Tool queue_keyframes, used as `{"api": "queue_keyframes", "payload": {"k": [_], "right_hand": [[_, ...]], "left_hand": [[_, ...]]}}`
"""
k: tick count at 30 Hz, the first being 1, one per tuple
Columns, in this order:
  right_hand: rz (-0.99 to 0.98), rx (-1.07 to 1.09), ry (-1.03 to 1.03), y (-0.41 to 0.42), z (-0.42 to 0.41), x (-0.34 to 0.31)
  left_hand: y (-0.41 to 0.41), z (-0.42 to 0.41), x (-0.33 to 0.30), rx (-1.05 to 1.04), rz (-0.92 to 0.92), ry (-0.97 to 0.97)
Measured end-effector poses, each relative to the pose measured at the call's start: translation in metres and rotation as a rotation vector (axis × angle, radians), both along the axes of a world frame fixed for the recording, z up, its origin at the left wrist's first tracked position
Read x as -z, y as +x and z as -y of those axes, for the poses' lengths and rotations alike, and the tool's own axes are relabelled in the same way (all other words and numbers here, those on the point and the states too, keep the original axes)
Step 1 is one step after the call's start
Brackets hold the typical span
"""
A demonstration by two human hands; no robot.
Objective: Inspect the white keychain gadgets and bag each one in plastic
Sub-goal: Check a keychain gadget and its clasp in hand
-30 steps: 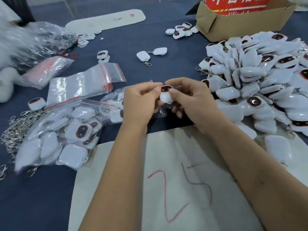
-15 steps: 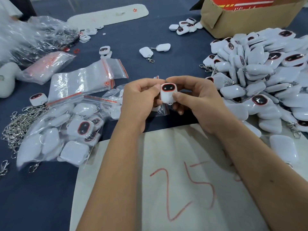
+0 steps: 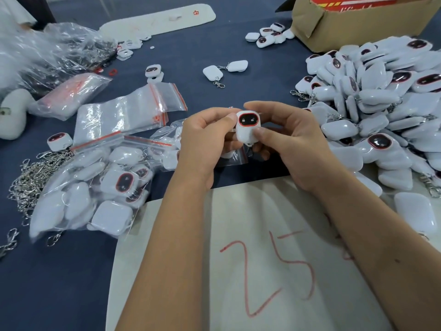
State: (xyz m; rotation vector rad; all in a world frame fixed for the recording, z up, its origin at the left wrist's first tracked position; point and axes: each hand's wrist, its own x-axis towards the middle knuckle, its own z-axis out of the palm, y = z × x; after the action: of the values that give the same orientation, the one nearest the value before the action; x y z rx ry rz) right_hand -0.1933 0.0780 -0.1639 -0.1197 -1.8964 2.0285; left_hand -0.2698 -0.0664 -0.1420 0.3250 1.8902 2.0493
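Held gadget: one white keychain gadget is being held upright above the blue table, just beyond the far edge of the white sheet marked "25"; its dark, red-rimmed screen is facing the camera.
Left hand: the left hand is gripping the gadget's left side, thumb pressing near the screen's edge and fingers curling in behind.
Right hand: the right hand is pinching the gadget's right side, thumb lying on the front lower corner and index finger arching over the top.
Loose pile: a heap of unbagged gadgets is lying to the right of the sheet, spilling onto its right edge.
Bagged pile: bagged gadgets are lying just left of the sheet's far left corner.
Empty bags: a stack of clear zip bags with red seals is lying beyond the bagged pile, left of the hands.
Chains: a tangle of metal keychain clasps is lying left of the bagged pile.
Box: a cardboard box is sitting well beyond the sheet, behind the loose pile.
Strays: a few single gadgets are lying on the table beyond the hands.
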Motion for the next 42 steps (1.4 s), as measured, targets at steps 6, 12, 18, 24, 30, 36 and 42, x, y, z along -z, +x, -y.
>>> {"api": "queue_keyframes", "payload": {"k": [6,12,18,24,30,36,42], "right_hand": [[-0.039,0.005,0.028,-0.0004,0.0010,0.0009],[-0.063,0.013,0.055,-0.0011,0.0001,0.0014],[-0.052,0.027,0.066,-0.0012,0.0002,0.0006],[-0.032,0.061,0.087,-0.0005,0.0017,-0.0002],[-0.019,0.065,0.061,-0.0009,0.0018,-0.0003],[-0.025,0.065,0.075,-0.0008,0.0018,0.0006],[-0.018,0.080,0.086,-0.0009,0.0020,0.0014]], "left_hand": [[0.0002,0.0024,-0.0023,0.037,0.007,0.018],[0.0003,0.0023,-0.0031,0.049,0.024,0.032],[0.0005,0.0027,0.0001,0.059,-0.028,0.007],[0.0004,-0.0009,0.0030,0.008,-0.137,-0.079],[0.0014,-0.0039,0.0030,-0.016,-0.163,-0.098],[0.0016,-0.0051,0.0030,-0.023,-0.199,-0.105],[0.0013,-0.0067,0.0044,-0.044,-0.215,-0.111]]}}
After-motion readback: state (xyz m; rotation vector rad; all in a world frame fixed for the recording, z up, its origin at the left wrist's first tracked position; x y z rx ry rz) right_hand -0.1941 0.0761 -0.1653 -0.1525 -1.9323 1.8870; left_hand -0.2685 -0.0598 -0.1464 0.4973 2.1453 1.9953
